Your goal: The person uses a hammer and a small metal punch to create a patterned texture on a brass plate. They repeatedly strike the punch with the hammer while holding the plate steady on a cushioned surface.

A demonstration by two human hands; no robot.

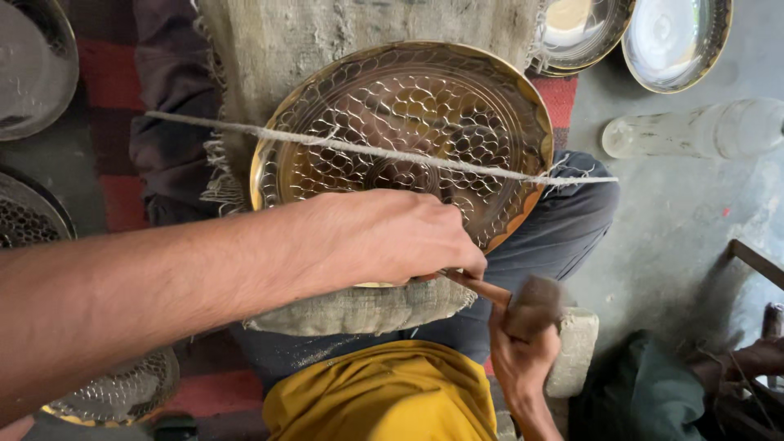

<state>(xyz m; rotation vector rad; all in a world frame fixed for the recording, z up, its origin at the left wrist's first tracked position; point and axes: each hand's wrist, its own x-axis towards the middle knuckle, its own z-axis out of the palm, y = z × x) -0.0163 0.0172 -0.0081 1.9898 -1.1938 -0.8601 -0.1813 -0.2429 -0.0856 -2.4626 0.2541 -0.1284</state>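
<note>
A round brass plate (408,106) with a hammered scale pattern rests tilted on a burlap pad (367,306) over my lap. A pale string (343,145) is stretched across the plate from left to right. My left hand (384,237) reaches in from the left over the plate's lower rim, closed on a brown rod-like punch (482,287) that points down to the right. My right hand (518,363), low and right of centre, grips a hammer; its blurred head (535,304) is at the punch's outer end.
Two shiny metal dishes (674,41) lie at the top right, with a clear plastic bottle (694,129) on the grey floor below them. More patterned plates (122,392) lie at the left. A pale stone block (578,347) stands beside my right hand.
</note>
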